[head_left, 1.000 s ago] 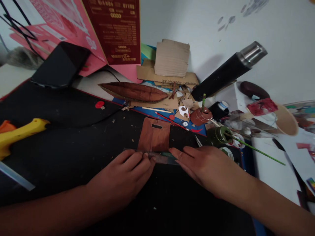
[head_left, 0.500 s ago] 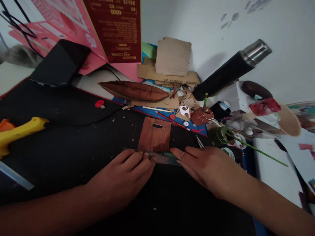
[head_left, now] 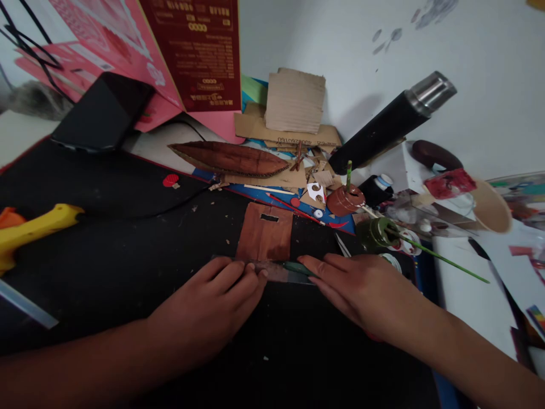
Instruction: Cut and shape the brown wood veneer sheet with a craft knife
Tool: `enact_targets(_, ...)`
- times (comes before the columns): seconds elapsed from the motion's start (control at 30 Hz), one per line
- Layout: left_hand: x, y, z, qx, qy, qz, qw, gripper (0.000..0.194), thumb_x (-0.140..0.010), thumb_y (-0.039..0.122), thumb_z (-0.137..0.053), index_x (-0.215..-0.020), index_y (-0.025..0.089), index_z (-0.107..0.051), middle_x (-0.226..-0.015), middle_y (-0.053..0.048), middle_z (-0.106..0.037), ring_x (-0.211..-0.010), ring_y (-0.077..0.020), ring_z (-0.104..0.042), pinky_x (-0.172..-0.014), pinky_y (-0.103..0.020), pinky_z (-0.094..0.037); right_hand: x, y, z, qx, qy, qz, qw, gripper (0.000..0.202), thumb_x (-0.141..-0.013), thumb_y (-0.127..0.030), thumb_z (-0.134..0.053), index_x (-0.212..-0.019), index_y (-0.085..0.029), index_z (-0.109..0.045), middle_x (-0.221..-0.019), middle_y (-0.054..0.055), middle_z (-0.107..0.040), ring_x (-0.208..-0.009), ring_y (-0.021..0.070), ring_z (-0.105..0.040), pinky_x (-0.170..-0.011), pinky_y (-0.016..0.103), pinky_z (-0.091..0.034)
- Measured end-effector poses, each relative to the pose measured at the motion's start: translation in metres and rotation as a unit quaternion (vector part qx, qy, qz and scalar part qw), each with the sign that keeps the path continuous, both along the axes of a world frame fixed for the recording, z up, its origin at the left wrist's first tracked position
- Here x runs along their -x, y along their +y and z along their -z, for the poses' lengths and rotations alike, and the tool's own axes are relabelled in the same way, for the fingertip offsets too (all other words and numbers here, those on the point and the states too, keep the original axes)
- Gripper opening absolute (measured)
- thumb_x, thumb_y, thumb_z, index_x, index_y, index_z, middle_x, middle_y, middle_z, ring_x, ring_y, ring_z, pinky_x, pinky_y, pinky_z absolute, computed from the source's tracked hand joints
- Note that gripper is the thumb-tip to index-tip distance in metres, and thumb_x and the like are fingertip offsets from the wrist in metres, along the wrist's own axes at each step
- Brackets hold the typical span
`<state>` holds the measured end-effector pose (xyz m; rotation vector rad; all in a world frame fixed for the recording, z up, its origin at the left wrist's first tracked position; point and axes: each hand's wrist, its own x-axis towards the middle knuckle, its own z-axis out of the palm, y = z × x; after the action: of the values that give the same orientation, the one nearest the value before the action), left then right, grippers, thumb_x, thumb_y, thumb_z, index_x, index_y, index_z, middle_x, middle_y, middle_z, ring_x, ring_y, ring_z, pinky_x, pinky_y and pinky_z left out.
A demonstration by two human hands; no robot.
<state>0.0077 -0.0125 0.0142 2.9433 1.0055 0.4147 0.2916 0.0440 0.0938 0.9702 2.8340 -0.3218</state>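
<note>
A brown-painted piece of cardboard [head_left: 264, 233] with a small rectangular slot lies flat on the black work surface. Across its near edge lies a clear ruler [head_left: 289, 276]. My left hand [head_left: 213, 301] presses the ruler down with bent fingers bunched together, covering its left part. My right hand [head_left: 353, 289] is closed round a slim dark green tool [head_left: 298, 267], shaped like a craft knife, which points left along the ruler's upper edge. The tool's very tip is too dark to make out. Scissors [head_left: 342, 245], partly hidden, lie just beyond my right hand.
A brown boat-shaped cardboard piece [head_left: 230, 158] lies at the back. Open paint jars, brown [head_left: 346, 201] and green [head_left: 371, 234], stand at the right, near a leaning black flask [head_left: 378, 133]. A yellow glue gun [head_left: 42, 224] lies at the left, its cord trailing across the surface.
My right hand has shifted slightly right relative to the cardboard, and more of the green tool shows. My left hand stays on the ruler. The whole view has moved a little.
</note>
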Motion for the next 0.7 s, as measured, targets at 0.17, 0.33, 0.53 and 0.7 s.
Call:
enact_targets(0.17,-0.0011,0.0016,-0.0021,0.004,0.003,0.005,1.0,0.039,-0.095,0.022,-0.06,-0.131,0.01,-0.067,-0.114,-0.008,-0.07,-0.098,-0.0255,-0.056,-0.09,-0.041,-0.046,0.0038,0.0006,0.0023,-0.019,-0.009,-0.011,1.0,0.035,-0.112,-0.027,-0.04,-0.134,-0.018,-0.066,-0.082,0.001,-0.07,-0.062,0.0158,-0.067,-0.054,0.031,-0.038)
enact_targets(0.33,-0.0002,0.0015,-0.0015,-0.005,-0.005,0.002,1.0,0.037,-0.095,0.022,-0.059,-0.128,0.011,-0.069,-0.113,-0.008,-0.07,-0.098,-0.0257,-0.057,-0.089,-0.041,-0.046,0.003,0.0007,0.0032,-0.028,-0.03,-0.017,0.999,0.032,-0.109,-0.025,-0.047,-0.136,-0.019,-0.064,-0.082,0.0,-0.069,-0.06,0.016,-0.065,-0.053,0.032,-0.036)
enact_targets(0.53,0.0012,-0.0006,-0.0013,0.003,0.004,0.0,1.0,0.039,-0.095,0.022,-0.058,-0.131,0.011,-0.067,-0.116,-0.008,-0.071,-0.101,-0.0258,-0.057,-0.091,-0.041,-0.046,0.003,0.0009,0.0004,-0.043,-0.043,-0.031,0.998,0.036,-0.102,-0.017,-0.057,-0.137,-0.019,-0.063,-0.082,-0.001,-0.068,-0.06,0.016,-0.062,-0.052,0.033,-0.034)
enact_targets(0.7,0.0005,0.0001,-0.0009,0.005,0.003,0.004,1.0,0.038,-0.096,0.023,-0.058,-0.131,0.011,-0.067,-0.115,-0.008,-0.07,-0.1,-0.0257,-0.057,-0.09,-0.041,-0.046,0.0063,0.0068,0.0015,-0.021,-0.038,-0.036,0.998,0.032,-0.105,-0.021,-0.054,-0.135,-0.018,-0.064,-0.082,0.0,-0.068,-0.061,0.0152,-0.062,-0.053,0.032,-0.034)
